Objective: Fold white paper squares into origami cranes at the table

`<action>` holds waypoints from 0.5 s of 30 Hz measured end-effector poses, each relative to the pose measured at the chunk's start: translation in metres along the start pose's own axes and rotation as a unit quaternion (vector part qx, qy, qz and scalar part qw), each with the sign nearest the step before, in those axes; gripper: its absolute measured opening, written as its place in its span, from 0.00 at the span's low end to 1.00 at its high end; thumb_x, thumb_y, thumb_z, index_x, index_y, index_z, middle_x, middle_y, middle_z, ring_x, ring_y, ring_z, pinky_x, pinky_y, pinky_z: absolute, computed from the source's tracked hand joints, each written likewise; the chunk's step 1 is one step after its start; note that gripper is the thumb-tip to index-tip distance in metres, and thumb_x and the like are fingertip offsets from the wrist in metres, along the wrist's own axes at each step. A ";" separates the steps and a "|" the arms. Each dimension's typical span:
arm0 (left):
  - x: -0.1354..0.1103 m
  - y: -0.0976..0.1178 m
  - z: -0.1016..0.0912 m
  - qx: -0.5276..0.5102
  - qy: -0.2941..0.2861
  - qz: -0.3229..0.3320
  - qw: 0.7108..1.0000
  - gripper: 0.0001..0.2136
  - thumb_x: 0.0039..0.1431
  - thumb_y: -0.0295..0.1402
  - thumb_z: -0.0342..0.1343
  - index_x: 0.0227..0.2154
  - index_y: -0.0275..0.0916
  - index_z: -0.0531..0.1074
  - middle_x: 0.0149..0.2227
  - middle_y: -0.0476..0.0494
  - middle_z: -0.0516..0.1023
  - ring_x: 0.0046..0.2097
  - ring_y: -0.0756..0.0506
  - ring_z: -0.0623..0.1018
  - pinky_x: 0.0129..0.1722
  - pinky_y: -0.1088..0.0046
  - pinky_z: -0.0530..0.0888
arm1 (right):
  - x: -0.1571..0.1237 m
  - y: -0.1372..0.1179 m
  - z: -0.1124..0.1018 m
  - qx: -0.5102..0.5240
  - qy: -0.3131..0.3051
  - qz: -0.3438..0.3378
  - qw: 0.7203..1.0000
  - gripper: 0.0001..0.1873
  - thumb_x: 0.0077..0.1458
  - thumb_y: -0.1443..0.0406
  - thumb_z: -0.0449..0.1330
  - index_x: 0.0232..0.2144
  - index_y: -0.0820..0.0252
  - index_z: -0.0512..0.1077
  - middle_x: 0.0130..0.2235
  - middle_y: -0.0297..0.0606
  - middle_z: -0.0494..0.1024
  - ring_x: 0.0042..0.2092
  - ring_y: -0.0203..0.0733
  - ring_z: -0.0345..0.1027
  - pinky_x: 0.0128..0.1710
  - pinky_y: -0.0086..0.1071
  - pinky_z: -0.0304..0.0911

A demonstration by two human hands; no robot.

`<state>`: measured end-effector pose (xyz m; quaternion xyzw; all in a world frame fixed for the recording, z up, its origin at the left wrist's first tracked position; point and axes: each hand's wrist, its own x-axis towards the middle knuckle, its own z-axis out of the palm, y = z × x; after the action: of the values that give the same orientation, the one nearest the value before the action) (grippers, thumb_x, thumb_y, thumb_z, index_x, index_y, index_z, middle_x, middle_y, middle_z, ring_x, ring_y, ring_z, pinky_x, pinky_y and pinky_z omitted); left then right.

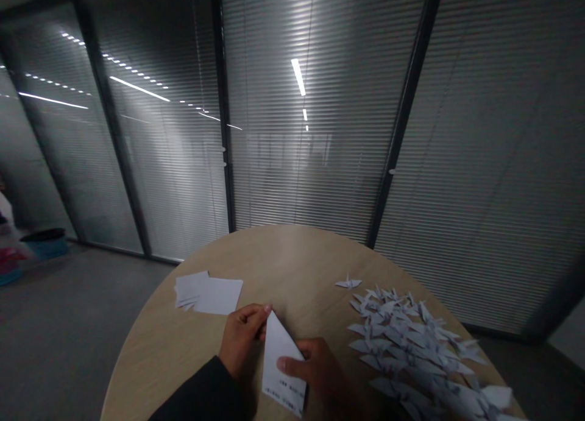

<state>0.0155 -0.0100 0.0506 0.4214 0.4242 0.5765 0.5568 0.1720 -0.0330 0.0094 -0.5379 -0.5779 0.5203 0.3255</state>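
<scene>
A white sheet of paper [278, 348], folded to a pointed shape with printed text along its lower edge, is held between both hands above the round table. My left hand [244, 332] pinches it near the top point, thumb and fingers closed. Across its right side, my right hand [315, 369] grips it with the thumb on the front face and the fingers behind. Left of my left hand lies a small spread of blank white paper sheets [219, 296]. To the right of my right hand, many folded paper cranes [406, 336] sit in a crowded group.
The round wooden table [292, 250] stands against a glass partition with blinds [311, 183]. One paper crane [348, 283] sits apart behind the group. On the floor at the far left is a blue bin with a dark rim [48, 244].
</scene>
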 end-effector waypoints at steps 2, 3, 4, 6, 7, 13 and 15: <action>-0.001 0.002 0.001 0.014 0.008 0.006 1.000 0.23 0.32 0.51 0.70 0.12 0.35 0.71 0.12 0.53 0.64 0.17 0.53 0.62 0.18 0.77 0.59 | 0.000 -0.001 0.000 -0.004 -0.002 0.005 1.000 0.16 0.41 0.60 0.64 0.30 0.67 0.81 0.25 0.39 0.79 0.26 0.39 0.70 0.24 0.26 0.59; -0.001 0.003 0.001 0.020 0.012 0.010 1.000 0.22 0.33 0.51 0.70 0.11 0.35 0.71 0.12 0.52 0.64 0.17 0.53 0.62 0.18 0.76 0.59 | 0.000 -0.001 0.001 -0.005 -0.006 0.004 1.000 0.16 0.41 0.60 0.64 0.29 0.67 0.81 0.25 0.39 0.79 0.26 0.38 0.70 0.24 0.26 0.58; -0.002 0.004 0.001 0.026 0.018 0.015 0.999 0.22 0.33 0.51 0.69 0.11 0.36 0.70 0.12 0.52 0.64 0.17 0.53 0.62 0.18 0.76 0.59 | -0.001 -0.002 0.001 -0.005 -0.010 0.001 1.000 0.15 0.40 0.60 0.64 0.29 0.67 0.80 0.25 0.39 0.79 0.26 0.38 0.70 0.23 0.26 0.58; -0.003 0.004 0.001 0.031 0.035 0.023 0.999 0.22 0.34 0.50 0.69 0.09 0.37 0.68 0.12 0.52 0.63 0.17 0.53 0.62 0.19 0.76 0.58 | -0.002 -0.002 0.002 -0.003 -0.002 -0.006 1.000 0.14 0.41 0.60 0.64 0.28 0.67 0.80 0.24 0.39 0.78 0.26 0.38 0.70 0.23 0.25 0.57; -0.003 0.003 0.000 0.032 0.043 0.025 0.998 0.22 0.34 0.50 0.68 0.09 0.37 0.68 0.11 0.53 0.63 0.17 0.53 0.61 0.19 0.75 0.58 | -0.003 -0.002 0.002 -0.004 0.005 -0.005 1.000 0.14 0.41 0.61 0.64 0.28 0.67 0.80 0.24 0.38 0.79 0.26 0.38 0.70 0.23 0.25 0.57; 0.002 -0.009 -0.005 0.047 0.070 0.008 0.996 0.22 0.35 0.49 0.68 0.09 0.38 0.67 0.11 0.53 0.63 0.17 0.53 0.62 0.19 0.75 0.57 | -0.004 -0.002 0.006 -0.009 0.017 -0.007 1.000 0.12 0.41 0.62 0.65 0.28 0.66 0.81 0.25 0.38 0.80 0.27 0.39 0.71 0.24 0.26 0.58; 0.004 -0.013 -0.007 0.044 0.067 -0.002 0.997 0.22 0.36 0.49 0.68 0.09 0.38 0.66 0.11 0.53 0.62 0.16 0.53 0.61 0.18 0.75 0.57 | -0.003 -0.002 0.006 -0.009 0.014 -0.011 1.000 0.12 0.41 0.63 0.64 0.28 0.66 0.80 0.24 0.38 0.79 0.26 0.38 0.70 0.23 0.25 0.57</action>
<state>0.0123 -0.0060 0.0363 0.4052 0.4865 0.5829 0.5092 0.1664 -0.0372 0.0106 -0.5416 -0.5838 0.5039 0.3345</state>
